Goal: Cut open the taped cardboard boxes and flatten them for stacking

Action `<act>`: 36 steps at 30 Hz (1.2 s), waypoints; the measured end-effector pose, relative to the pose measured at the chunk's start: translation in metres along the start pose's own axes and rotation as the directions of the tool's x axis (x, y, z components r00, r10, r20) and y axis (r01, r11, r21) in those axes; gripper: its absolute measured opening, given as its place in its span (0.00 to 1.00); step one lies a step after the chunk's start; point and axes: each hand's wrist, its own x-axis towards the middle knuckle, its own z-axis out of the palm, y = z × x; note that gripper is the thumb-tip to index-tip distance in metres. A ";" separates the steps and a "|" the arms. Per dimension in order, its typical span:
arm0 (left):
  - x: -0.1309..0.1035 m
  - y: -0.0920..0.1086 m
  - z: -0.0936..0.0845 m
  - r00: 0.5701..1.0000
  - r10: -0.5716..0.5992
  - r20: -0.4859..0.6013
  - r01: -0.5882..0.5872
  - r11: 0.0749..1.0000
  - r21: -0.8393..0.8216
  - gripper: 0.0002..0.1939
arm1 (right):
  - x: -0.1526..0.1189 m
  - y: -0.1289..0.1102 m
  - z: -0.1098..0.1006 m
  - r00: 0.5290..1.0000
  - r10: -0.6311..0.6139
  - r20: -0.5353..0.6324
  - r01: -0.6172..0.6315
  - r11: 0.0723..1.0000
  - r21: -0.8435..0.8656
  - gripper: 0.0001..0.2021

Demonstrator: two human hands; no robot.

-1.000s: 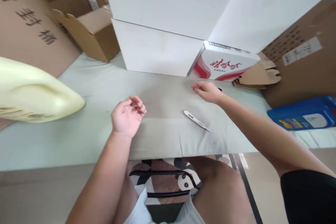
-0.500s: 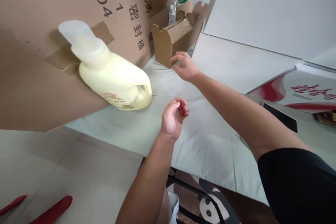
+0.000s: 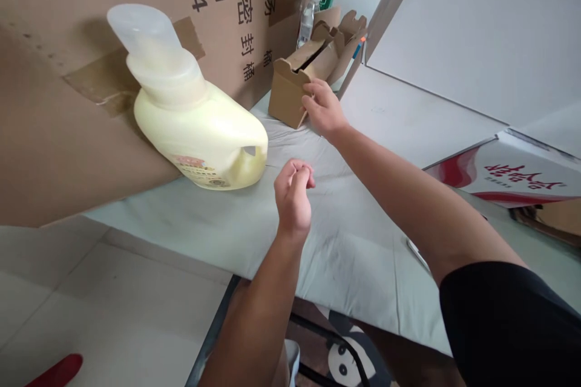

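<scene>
My right hand [image 3: 324, 109] is at the near right corner of a small brown cardboard box [image 3: 285, 97], its thumb and fingers closed on the box's edge. The box has scalloped flaps and a dark gap along its top. My left hand [image 3: 294, 196] hovers over the cloth-covered table [image 3: 349, 230] with curled fingers, and nothing shows in it. To its left stands a large pale yellow jug [image 3: 200, 133] with a handle and a translucent cap, up against a big carton.
The big printed carton [image 3: 236, 30] walls off the left side. Clear bottles [image 3: 307, 18] stand behind the small box, and a blue-and-orange stick [image 3: 357, 48] is beside it. A red-and-white box [image 3: 512, 169] is at right. A panda-patterned item [image 3: 349, 363] shows below the table edge.
My right hand has moved onto the small box's edge, and the gap in the box's top looks wider. My left hand has turned and its fingers have curled in. The view has shifted slightly.
</scene>
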 end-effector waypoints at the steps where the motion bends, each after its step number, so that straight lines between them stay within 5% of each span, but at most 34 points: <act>1: -0.002 0.000 -0.001 0.997 0.073 -0.026 -0.072 0.997 0.036 0.09 | -0.020 -0.005 -0.008 0.999 0.036 0.001 -0.036 0.999 0.033 0.20; 5: -0.007 0.004 -0.002 0.942 0.307 -0.138 -0.287 0.947 0.143 0.11 | -0.106 -0.025 -0.045 0.985 0.175 0.001 -0.165 0.924 0.345 0.19; 9: -0.009 0.007 0.002 0.831 0.526 -0.182 -0.472 0.839 0.272 0.10 | -0.185 -0.036 -0.078 0.975 0.218 -0.032 -0.176 0.858 0.484 0.22; 12: -0.006 0.006 0.006 0.795 0.599 -0.096 -0.533 0.765 0.361 0.08 | -0.239 -0.039 -0.101 0.934 0.329 -0.140 -0.211 0.824 0.525 0.23; 19: -0.008 -0.002 0.021 0.811 0.514 0.280 -0.585 0.696 0.416 0.09 | -0.346 -0.052 -0.138 0.823 0.407 -0.396 -0.128 0.813 0.569 0.24; 26: -0.014 -0.009 0.030 0.777 0.444 0.447 -0.621 0.658 0.426 0.07 | -0.392 -0.049 -0.131 0.815 0.383 -0.435 -0.140 0.858 0.494 0.18; 30: -0.016 -0.010 0.038 0.800 0.486 0.352 -0.599 0.690 0.407 0.09 | -0.393 -0.047 -0.137 0.873 0.241 -0.424 0.001 0.868 0.496 0.05; 33: -0.022 -0.007 0.047 0.874 0.425 0.236 -0.486 0.746 0.456 0.14 | -0.389 -0.046 -0.147 0.937 -0.012 -0.350 0.124 0.946 0.300 0.10; 36: -0.027 -0.005 0.051 0.897 0.394 0.200 -0.439 0.746 0.500 0.15 | -0.389 -0.046 -0.155 0.967 -0.085 -0.240 0.131 0.975 0.180 0.10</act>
